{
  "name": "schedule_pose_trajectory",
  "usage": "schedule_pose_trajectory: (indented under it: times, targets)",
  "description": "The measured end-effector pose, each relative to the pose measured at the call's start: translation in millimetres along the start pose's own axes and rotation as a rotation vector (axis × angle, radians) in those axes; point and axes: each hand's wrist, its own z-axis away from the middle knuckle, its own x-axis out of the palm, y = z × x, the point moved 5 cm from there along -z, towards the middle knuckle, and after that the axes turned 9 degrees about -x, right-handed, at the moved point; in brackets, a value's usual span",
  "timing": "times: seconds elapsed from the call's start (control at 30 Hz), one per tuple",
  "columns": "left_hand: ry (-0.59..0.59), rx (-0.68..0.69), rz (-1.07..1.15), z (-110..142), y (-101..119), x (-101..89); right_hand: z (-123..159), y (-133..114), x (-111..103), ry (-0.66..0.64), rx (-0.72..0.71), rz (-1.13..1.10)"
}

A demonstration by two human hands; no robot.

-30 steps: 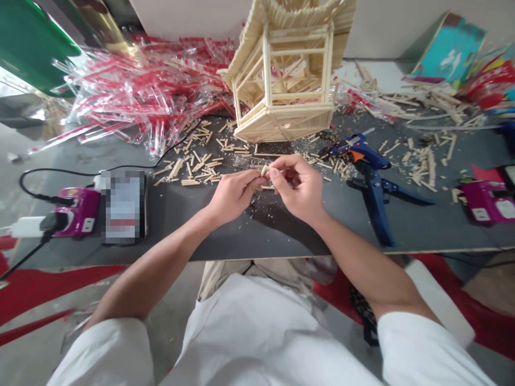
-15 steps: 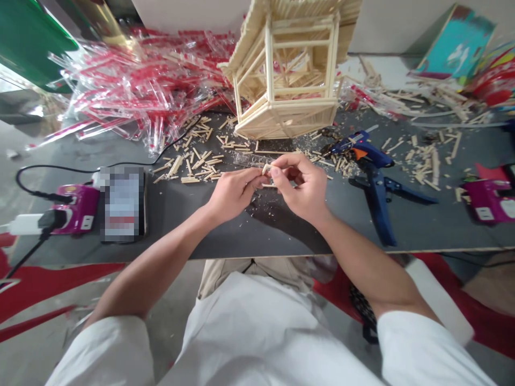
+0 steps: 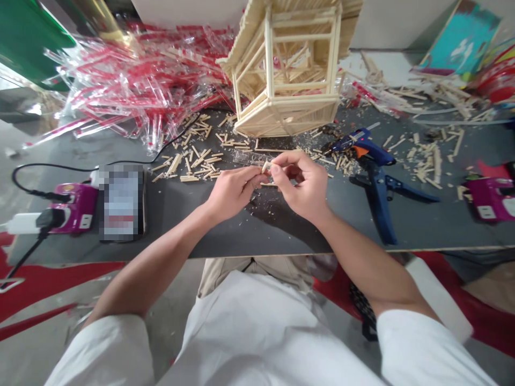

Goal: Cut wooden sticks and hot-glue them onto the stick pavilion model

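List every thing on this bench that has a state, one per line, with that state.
Left hand: fingers closed, meeting the right at a small wooden piece
Right hand: fingers pinched at that piece
Wooden frame model: standing, open-sided
Glue gun: lying down
Blue hand tool: lying with handles spread
Left purple power outlet: plugs inserted
Phone: lying flat, screen obscured
Short sticks: loose, scattered

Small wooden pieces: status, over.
Left hand and right hand pinching small wooden pieces between them. Blue cutter beside right forearm. Stick model beyond.
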Motion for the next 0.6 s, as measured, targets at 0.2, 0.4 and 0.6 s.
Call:
schedule_pose_trajectory:
  times: [0.2, 0.4, 0.6]
  targets:
    - [0.015, 0.017, -0.034, 0.9, 2.5, -1.1, -0.3, -1.7, 0.3, 0.0, -0.015, -0.03]
    - [0.051, 0.021, -0.075, 0.3, 3.2, -4.8, 0.5, 6.0, 0.7, -0.035, -0.025, -0.114]
    - [0.044, 0.068, -0.104, 1.1, -1.0, -3.6, -1.7, 1.7, -3.2, -0.07, -0.119, -0.024]
